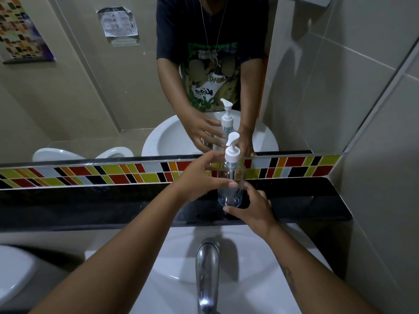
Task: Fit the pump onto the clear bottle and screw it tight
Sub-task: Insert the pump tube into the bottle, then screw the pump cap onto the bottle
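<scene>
The clear bottle [231,177] stands upright on the black shelf [317,200] under the mirror. The white pump [232,146] sits on its neck, nozzle pointing up and right. My left hand [199,177] wraps the bottle's middle from the left, thumb across the front and fingers reaching behind the shoulder. My right hand [251,209] is low at the bottle's right, thumb in front of the base and fingers spread beside it; whether it touches the bottle is unclear. The mirror repeats bottle, pump and both hands.
A chrome tap [207,273] rises from the white basin [172,257] right below my arms. A band of coloured tiles [90,175] runs behind the shelf. Tiled wall [374,155] closes the right side. A white toilet edge [13,275] shows at the lower left.
</scene>
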The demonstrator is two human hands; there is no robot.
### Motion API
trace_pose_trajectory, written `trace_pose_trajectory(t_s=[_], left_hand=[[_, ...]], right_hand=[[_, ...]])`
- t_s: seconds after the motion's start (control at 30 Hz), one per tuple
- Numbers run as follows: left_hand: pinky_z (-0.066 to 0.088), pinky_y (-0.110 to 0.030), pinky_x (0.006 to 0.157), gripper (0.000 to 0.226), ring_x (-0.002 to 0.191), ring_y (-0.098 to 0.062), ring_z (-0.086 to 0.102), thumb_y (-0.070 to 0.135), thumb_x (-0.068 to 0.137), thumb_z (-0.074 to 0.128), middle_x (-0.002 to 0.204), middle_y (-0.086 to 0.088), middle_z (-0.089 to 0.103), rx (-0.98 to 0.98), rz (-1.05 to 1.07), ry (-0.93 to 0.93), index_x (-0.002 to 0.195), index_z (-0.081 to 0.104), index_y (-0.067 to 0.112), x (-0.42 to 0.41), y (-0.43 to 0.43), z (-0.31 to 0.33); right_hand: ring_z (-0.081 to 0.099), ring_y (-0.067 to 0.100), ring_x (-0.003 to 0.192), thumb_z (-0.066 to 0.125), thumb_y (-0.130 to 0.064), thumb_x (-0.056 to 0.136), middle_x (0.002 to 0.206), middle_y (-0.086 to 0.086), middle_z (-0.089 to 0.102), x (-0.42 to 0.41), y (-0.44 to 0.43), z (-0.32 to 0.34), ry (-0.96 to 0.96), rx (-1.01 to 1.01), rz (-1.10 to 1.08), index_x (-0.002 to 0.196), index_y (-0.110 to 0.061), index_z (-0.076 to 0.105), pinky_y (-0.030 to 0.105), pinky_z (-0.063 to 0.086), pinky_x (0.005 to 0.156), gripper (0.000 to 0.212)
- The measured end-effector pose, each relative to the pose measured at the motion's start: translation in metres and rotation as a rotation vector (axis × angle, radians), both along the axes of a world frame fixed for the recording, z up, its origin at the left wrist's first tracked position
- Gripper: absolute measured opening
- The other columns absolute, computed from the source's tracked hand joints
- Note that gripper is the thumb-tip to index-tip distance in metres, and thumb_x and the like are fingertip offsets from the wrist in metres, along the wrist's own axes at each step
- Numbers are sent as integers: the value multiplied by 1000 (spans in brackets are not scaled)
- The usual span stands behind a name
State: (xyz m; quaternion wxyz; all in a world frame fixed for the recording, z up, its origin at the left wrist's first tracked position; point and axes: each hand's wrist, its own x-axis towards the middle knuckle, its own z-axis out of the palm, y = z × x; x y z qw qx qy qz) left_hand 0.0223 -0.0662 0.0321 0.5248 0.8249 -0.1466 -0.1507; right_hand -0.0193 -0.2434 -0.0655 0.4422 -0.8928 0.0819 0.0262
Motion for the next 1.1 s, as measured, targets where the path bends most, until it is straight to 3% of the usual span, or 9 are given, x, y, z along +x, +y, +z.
trace_pose_trajectory(t_s=[0.13,0.27,0.4,0.57,0.63,0.7,0.77,0.93,1.1], left_hand=[[51,-56,112,88,140,-27,54,26,74,94,156,4,55,-27,18,53,149,49,33,-1,-1,-8],[51,-56,112,112,140,-25,55,54,54,99,151,8,58,-44,5,88,151,45,42,-3,0,-23],[45,-55,118,119,142,-24,52,52,56,99,152,4,56,-58,-29,127,156,34,46,-4,1,-38],[48,-44,115,111,141,-22,52,26,68,98,153,3,55,-85,-22,137,157,33,41,-5,-1,-56],[50,-44,114,105,140,-23,53,23,69,98,152,2,56,-94,-27,135,153,36,40,-3,-1,-65],[54,-34,109,103,137,-20,56,20,70,97,149,4,58,-87,-42,118,152,38,40,0,-1,-73],[54,-15,97,104,127,-11,60,18,72,96,143,8,61,-68,-53,88,155,37,37,1,-1,-78],[53,-26,103,85,127,-15,61,16,74,94,139,4,65,-21,-45,8,146,49,27,6,-1,-94],[54,-12,88,74,117,-8,65,20,75,93,133,5,69,-35,-1,-74,139,57,22,6,-4,-104]], right_hand=[[32,27,137,89,-35,59,148,7,32,-2,-10,7,44,186,26,146,-38,31,39,35,107,105],[34,21,138,91,-46,51,152,-2,36,-11,-29,25,45,213,65,145,-40,33,48,37,111,110],[43,15,130,88,-34,62,144,-6,48,-7,-44,72,-15,238,67,140,-30,45,37,42,101,89],[52,7,122,81,-50,57,134,-19,57,0,-36,123,-142,315,140,137,-35,47,35,45,100,88],[51,5,123,81,-43,65,132,-21,57,4,-28,129,-172,324,173,135,-37,49,33,46,98,78],[51,6,123,81,-33,72,130,-22,58,8,-19,130,-189,356,190,134,-37,51,32,47,97,69],[53,7,122,79,-28,76,126,-20,59,11,-12,127,-193,378,194,132,-33,53,29,50,94,62],[63,7,111,68,-21,88,116,-9,69,13,-2,123,-215,394,224,113,-36,63,19,55,80,30],[66,9,107,65,-23,90,113,-3,70,12,0,121,-211,379,215,104,-42,63,24,53,88,23]])
